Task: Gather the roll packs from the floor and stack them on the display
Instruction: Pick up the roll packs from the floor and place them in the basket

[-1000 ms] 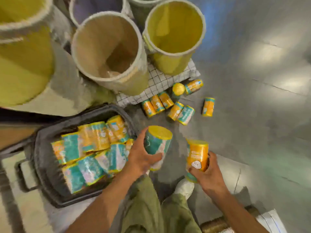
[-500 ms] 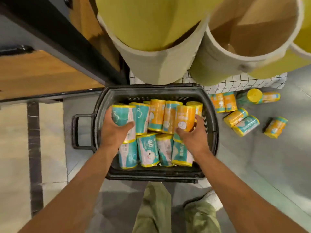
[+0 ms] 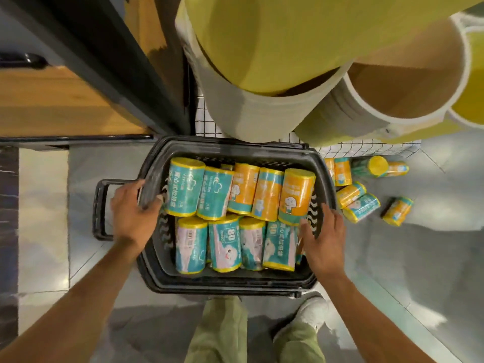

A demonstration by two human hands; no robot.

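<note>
A black plastic basket (image 3: pixel 230 285) stands on the floor in front of me, filled with two rows of roll packs. The far row has a teal pack (image 3: pixel 184 191) at its left end and an orange pack (image 3: pixel 297 196) at its right end. My left hand (image 3: pixel 132 213) grips the basket's left rim, thumb inside. My right hand (image 3: pixel 323 239) lies over the right rim with fingers spread and holds no pack. Several more roll packs (image 3: pixel 361 206) lie loose on the floor to the right of the basket.
Tall yellow and beige cylinder bins (image 3: pixel 262 108) stand on a white wire grid (image 3: pixel 348 149) just beyond the basket and overhang it. A wooden shelf with a dark frame (image 3: pixel 52 106) is at the left. My legs and white shoe (image 3: pixel 311 314) are below the basket.
A second ago each hand carried a pack over the floor. Both packs went into the basket's far row; my hands have let go and moved out to the basket's sides.
</note>
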